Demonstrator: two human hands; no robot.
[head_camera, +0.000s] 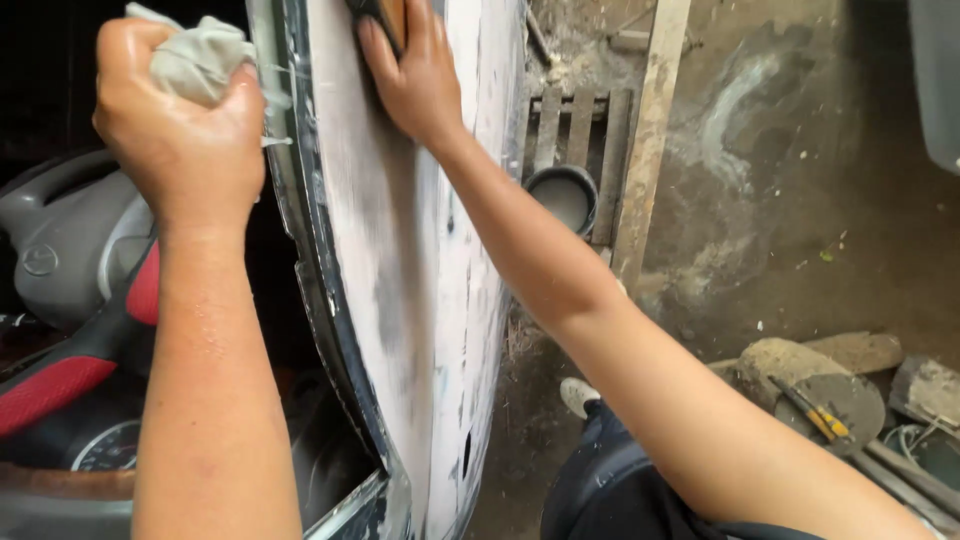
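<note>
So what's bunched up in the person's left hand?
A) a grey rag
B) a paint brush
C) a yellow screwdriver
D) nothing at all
A: the left hand is clenched around a crumpled grey rag at the edge of the car door panel.

Bucket right of door panel

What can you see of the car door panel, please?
The door panel stands upright, its outer skin dull white with grey sanded patches and a dark edge. The right hand presses a block flat on it near the top. The left hand, clutching a cloth, is by its frame edge.
</note>
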